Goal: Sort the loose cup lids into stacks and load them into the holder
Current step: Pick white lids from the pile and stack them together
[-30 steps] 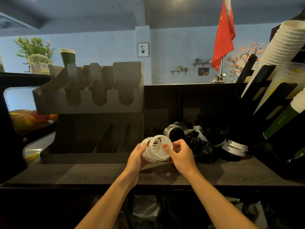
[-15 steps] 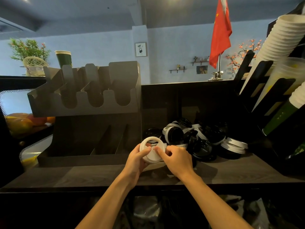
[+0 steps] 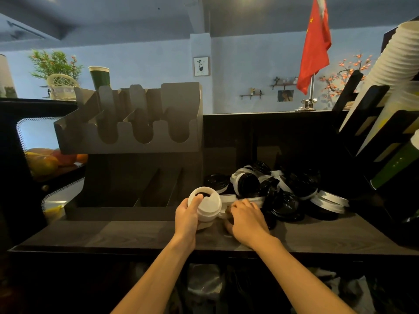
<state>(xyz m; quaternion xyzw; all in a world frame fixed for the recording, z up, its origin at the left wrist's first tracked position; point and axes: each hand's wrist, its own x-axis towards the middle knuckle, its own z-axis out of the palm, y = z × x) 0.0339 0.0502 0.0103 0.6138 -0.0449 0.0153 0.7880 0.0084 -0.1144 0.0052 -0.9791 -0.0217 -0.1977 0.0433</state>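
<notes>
Hands parted just now: both on the white lid stack (image 3: 207, 206) a moment ago, and now gripped by the left hand (image 3: 188, 214) alone, thumb hooked over the top rim, fingers wrapped round the side. Held low over the table (image 3: 113, 232), just in front of the lower tier of the holder (image 3: 136, 137). Off to the right with the right hand (image 3: 246, 217), dropped onto the near edge of the lid pile (image 3: 281, 193), fingers bent down over a loose white lid (image 3: 229, 197); pinched already or merely touched, impossible to tell. Reads as one more white lid being fetched for the stack, so sorting under way and loading not yet begun. Counting up: two hands; one stack in hand, a few nested lids deep, too blurred for an exact figure. One holder, with three round-bottomed slots across its upper front and two slanted dividers in the lower tier, and no lids showing in any of them. In the pile, black and white lids jumbled together, far too tangled to number, with a short nest of white-rimmed lids (image 3: 328, 200) at its right end.
</notes>
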